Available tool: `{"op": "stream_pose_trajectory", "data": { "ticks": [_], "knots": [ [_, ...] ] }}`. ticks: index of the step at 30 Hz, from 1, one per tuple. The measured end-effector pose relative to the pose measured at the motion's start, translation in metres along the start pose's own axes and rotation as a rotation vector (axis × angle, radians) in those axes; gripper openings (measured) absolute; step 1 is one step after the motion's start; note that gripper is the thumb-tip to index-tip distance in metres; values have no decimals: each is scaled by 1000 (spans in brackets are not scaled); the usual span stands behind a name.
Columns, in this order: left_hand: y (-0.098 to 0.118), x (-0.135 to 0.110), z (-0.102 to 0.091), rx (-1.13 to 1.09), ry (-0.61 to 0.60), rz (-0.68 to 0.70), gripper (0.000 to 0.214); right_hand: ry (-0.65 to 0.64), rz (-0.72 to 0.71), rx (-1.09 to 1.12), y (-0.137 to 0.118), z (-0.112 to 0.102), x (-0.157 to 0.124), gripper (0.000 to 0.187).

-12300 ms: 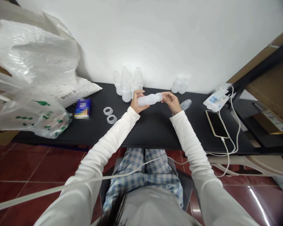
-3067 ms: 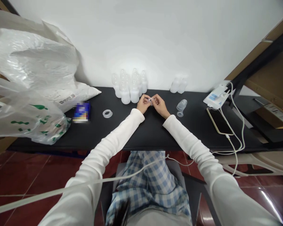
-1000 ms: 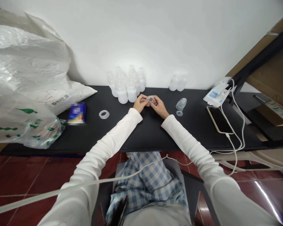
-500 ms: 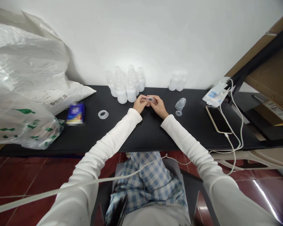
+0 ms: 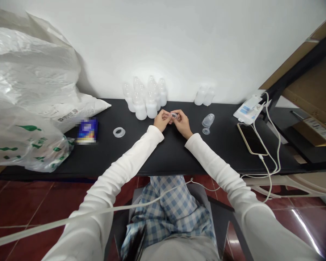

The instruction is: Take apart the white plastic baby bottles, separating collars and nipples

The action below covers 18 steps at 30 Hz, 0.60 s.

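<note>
My left hand (image 5: pixel 162 120) and my right hand (image 5: pixel 182 122) meet over the middle of the black table, fingers closed around a small translucent bottle collar ring (image 5: pixel 174 116). Fingers cover part of the ring. Just behind my left hand stand several white baby bottles (image 5: pixel 140 110) with clear domed caps. Off to the left lies another translucent ring (image 5: pixel 118 132), flat on the table. To the right of my right hand are a clear domed cap (image 5: pixel 208 120) on its side and a small clear nipple-like piece (image 5: pixel 205 131) touching or close to it.
Two white bottles without caps (image 5: pixel 204 96) stand by the wall. On the right are a power strip (image 5: pixel 248 108), a phone (image 5: pixel 252 139) and white cables. Plastic bags (image 5: pixel 29 137) and a blue packet (image 5: pixel 87 130) occupy the left. A cable crosses over my lap.
The ring has been tilted between my fingers and now shows more edge-on. My hands have stayed at nearly the same place; the other things have not moved.
</note>
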<state>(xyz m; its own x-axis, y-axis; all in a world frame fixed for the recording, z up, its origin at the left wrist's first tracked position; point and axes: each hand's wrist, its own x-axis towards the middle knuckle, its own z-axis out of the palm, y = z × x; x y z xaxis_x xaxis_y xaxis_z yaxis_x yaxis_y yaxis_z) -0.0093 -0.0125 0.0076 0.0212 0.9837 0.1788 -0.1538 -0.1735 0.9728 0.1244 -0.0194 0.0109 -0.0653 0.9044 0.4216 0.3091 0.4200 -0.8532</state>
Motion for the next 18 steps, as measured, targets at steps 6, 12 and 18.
{"op": "stream_pose_trajectory", "data": {
  "ticks": [6, 12, 18],
  "knots": [
    [2, -1, -1, 42, 17, 20, 33, 1, -90, -117, -7, -3, -3, 34],
    [0, -2, 0, 54, -9, 44, 28, -8, -108, -129, -4, -7, -1, 32],
    [5, 1, -1, 7, 68, 112, 22, -27, 147, 267, -3, -4, 0, 66]
  ]
}}
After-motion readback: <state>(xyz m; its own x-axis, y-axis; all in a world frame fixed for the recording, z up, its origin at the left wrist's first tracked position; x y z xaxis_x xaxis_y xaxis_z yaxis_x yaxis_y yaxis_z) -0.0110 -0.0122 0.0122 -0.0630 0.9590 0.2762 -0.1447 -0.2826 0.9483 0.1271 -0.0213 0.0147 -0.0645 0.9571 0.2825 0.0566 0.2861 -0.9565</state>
